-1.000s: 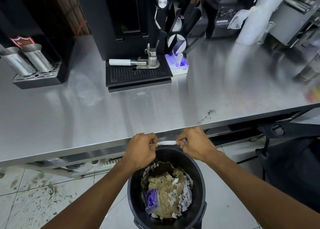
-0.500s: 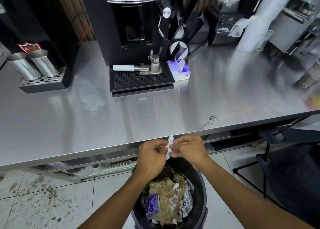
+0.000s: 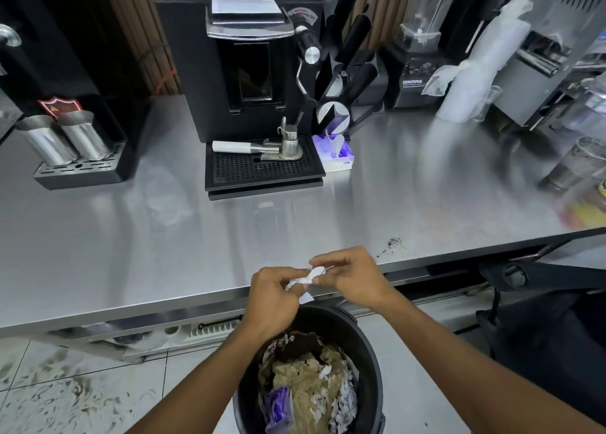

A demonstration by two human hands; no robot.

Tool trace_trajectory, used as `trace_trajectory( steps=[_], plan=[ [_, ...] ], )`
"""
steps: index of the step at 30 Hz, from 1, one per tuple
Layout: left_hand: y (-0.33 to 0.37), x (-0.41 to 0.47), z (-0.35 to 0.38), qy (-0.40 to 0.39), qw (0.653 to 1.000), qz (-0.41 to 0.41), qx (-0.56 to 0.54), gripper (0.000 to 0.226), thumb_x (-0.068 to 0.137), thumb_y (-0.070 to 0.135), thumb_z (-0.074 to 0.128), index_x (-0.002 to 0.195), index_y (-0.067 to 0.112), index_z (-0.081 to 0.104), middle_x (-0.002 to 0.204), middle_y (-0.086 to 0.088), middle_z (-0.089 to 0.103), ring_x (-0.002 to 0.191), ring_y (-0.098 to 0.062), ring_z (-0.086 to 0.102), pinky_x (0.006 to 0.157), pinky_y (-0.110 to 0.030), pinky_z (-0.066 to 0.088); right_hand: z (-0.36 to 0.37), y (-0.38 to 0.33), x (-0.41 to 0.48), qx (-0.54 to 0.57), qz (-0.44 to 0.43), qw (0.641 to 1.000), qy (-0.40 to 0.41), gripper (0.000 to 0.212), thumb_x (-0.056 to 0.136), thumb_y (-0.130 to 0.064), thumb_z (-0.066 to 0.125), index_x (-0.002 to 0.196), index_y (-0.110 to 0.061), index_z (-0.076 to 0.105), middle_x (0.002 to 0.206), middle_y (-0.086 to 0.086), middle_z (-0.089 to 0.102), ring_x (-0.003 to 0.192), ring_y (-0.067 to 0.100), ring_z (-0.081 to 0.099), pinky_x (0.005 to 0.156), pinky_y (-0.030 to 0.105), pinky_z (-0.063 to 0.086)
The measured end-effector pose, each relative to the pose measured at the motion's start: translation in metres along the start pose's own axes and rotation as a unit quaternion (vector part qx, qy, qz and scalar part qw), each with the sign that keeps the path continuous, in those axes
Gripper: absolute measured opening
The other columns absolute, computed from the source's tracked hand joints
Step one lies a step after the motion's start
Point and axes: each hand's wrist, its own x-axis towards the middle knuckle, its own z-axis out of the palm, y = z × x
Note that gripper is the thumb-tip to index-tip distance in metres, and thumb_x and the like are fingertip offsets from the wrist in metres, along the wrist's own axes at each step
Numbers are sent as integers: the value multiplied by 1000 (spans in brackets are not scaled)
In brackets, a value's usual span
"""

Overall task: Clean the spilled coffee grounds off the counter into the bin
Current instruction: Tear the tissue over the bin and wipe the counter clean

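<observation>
A small patch of dark coffee grounds (image 3: 390, 246) lies on the steel counter (image 3: 131, 246) near its front edge. A black round bin (image 3: 367, 345) stands on the floor below the edge, filled with paper, brown waste and a purple wrapper. Above the bin's far rim, my left hand (image 3: 272, 299) and my right hand (image 3: 347, 276) both pinch a small crumpled white tissue (image 3: 306, 281) between their fingertips. The grounds sit just right of my right hand.
A black coffee machine (image 3: 249, 60) with drip tray (image 3: 262, 171) and portafilter stands at the back. A purple tissue box (image 3: 334, 155) sits beside it. Two metal cups (image 3: 65, 138) are at left, a blender, plastic bags and tins at right. A dark chair (image 3: 541, 328) is at right.
The tissue was stretched flat between my hands a second ago. My hands have come together and risen to the counter edge, and the tissue is now bunched up.
</observation>
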Motion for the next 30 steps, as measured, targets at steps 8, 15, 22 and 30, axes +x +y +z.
trace_trajectory(
  steps=[8,15,22,30],
  plan=[
    [19,51,33,-7,995,49,88,20,83,4,71,83,23,76,85,12,71,77,-9,66,71,-19,56,-56,5,42,-73,-10,997,31,13,72,-8,84,81,-16,79,67,6,74,61,23,70,70,36,62],
    [48,139,123,-80,966,144,202,25,83,-4,64,92,15,78,91,6,69,80,-6,63,75,-15,50,-147,52,63,-132,-30,977,164,10,78,-12,80,87,-16,79,78,-4,75,68,6,67,72,22,55],
    [58,180,187,-175,910,231,297,26,82,-3,64,97,15,77,94,-1,71,86,-16,64,80,-35,55,-194,94,71,-235,-12,950,208,11,87,-23,70,94,-24,78,87,3,62,88,16,56,88,30,50],
    [46,179,182,-204,840,352,358,25,84,1,59,98,14,77,99,1,66,94,-17,55,79,-23,45,-181,105,66,-376,-77,894,232,18,88,-18,62,79,-20,79,88,3,66,88,23,49,68,37,51]
  ],
)
